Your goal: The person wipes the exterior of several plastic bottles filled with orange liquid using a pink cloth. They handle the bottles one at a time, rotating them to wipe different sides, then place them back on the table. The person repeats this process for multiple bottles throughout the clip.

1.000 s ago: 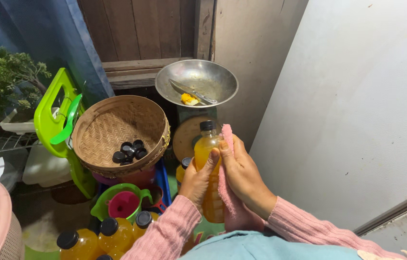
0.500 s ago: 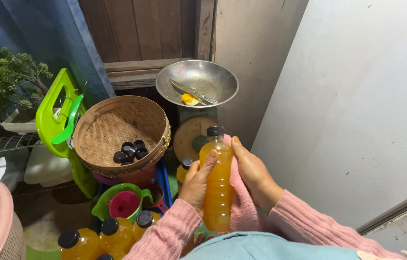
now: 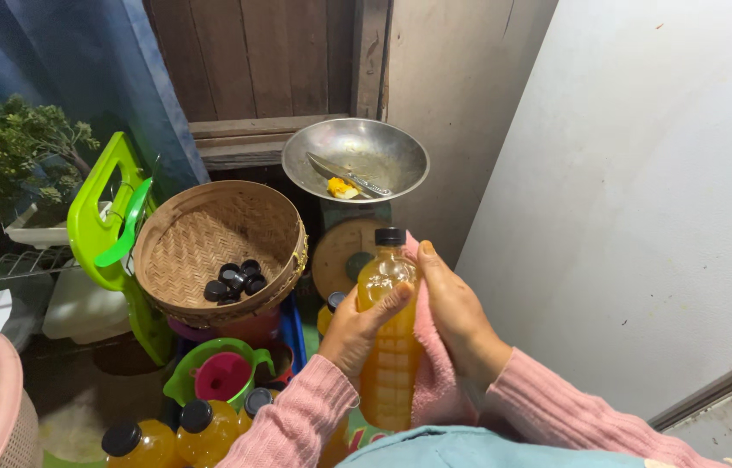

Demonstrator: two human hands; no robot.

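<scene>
Left hand (image 3: pixel 359 328) gripped the upright orange bottle (image 3: pixel 390 338); right hand (image 3: pixel 457 314) pressed a pink cloth (image 3: pixel 432 381) against its far side.

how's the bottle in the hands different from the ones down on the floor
The held bottle is lifted upright between the left hand and right hand, with a pink cloth against it. The floor bottles stand untouched in a cluster, only their tops in view. All hold orange liquid under black caps.
</scene>
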